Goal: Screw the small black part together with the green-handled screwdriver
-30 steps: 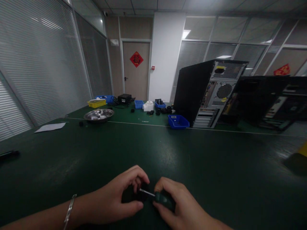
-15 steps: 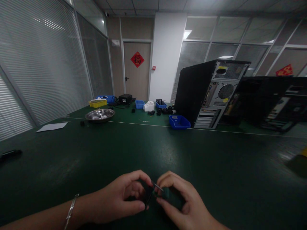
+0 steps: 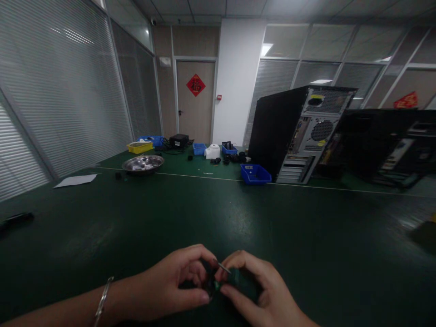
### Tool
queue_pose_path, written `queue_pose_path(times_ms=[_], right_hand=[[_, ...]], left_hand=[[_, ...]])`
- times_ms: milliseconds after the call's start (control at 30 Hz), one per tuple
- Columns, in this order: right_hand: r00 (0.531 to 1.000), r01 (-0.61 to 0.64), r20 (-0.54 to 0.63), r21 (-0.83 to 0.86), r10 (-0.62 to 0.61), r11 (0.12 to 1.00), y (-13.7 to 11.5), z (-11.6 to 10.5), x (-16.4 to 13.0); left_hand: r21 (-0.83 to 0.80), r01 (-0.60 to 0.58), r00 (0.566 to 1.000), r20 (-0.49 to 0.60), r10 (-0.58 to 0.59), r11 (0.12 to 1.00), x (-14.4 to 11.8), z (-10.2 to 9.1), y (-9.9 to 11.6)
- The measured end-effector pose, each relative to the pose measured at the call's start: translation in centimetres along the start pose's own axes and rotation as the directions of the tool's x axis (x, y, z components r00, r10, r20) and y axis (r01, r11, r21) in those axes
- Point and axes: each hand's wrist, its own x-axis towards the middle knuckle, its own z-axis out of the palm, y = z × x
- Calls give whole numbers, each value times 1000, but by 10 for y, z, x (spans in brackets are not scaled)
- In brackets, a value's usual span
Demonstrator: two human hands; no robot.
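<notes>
In the lower middle of the head view, my left hand [image 3: 180,281] is closed, thumb and fingertips curled at the left side of a small dark-and-green part [image 3: 217,285]. From the other side, my right hand [image 3: 264,286] pinches at the same part with thumb and fingers. A thin greyish strip [image 3: 225,268] sticks out slantwise between the two hands, by the left index fingertip. Blur and fingers hide most of the part, so its kind does not show. Both hands are just above the green tabletop [image 3: 204,213].
A blue bin [image 3: 255,175] stands beside a tilted-looking black computer tower [image 3: 289,131]. Further left are a metal bowl [image 3: 143,164], a paper sheet [image 3: 76,180] and a black object [image 3: 17,220]. At the back are a yellow tray [image 3: 140,147] and a white plastic housing [image 3: 213,151].
The small part has turned slightly between my fingers, and more of its green shows low down. My right hand has dropped a little. The view has shifted very slightly.
</notes>
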Motion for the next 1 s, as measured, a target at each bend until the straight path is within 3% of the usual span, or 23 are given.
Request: queue_pose_path(times_ms=[367, 500, 767, 1000], right_hand=[[998, 16, 58, -5, -15, 1000, -6, -1, 3], [999, -23, 40, 14, 23, 1000, -2, 1, 2], [999, 13, -32, -54, -15, 998, 4, 2, 2], [999, -29, -28, -79, 27, 996, 6, 2, 2]], left_hand=[[-17, 25, 1000, 15, -25, 1000, 0, 2, 9], [-9, 18, 1000, 26, -18, 1000, 0, 2, 10], [21, 44, 999, -1, -44, 999, 0, 2, 9], [14, 28, 1000, 0, -28, 1000, 1, 1, 2]])
